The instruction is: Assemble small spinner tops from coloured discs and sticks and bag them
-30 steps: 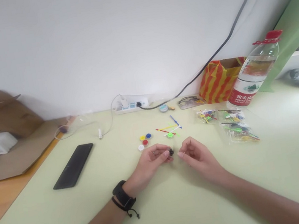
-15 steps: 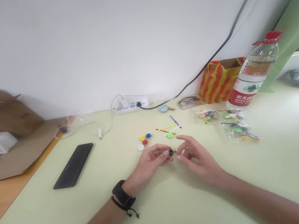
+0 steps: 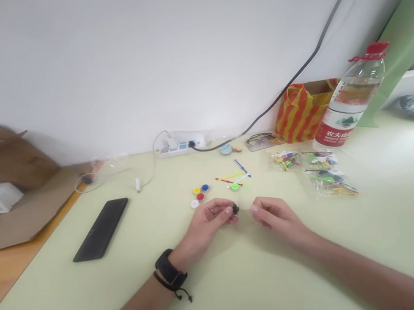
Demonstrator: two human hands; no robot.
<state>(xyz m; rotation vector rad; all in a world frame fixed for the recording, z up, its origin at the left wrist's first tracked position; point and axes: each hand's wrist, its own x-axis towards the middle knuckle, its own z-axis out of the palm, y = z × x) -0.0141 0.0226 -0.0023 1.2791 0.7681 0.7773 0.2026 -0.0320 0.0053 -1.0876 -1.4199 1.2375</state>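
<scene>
Nearest, low over the table (image 3: 231,295), watch (image 3: 168,269) on the left wrist. Just beyond, black piece (image 3: 235,208) clamped between thumb and fingers of the left hand (image 3: 210,222), held in the same spot as half a second ago. To its right, just apart from it, right hand (image 3: 278,220), thumb and curled fingers together; whether pinching anything, impossible to tell. Drawn back rightward since then, fingers folded in rather than spread. Thin shaft, then jutting from the piece toward the right hand, now out of sight. Well to the left, black slab (image 3: 100,230), unmoved. Farther, also unmoved: white disc (image 3: 195,204), red disc (image 3: 200,196), green disc (image 3: 235,187), then sticks (image 3: 242,168); to the right, packets (image 3: 331,176), bottle (image 3: 336,129); farthest, power strip (image 3: 172,153).
</scene>
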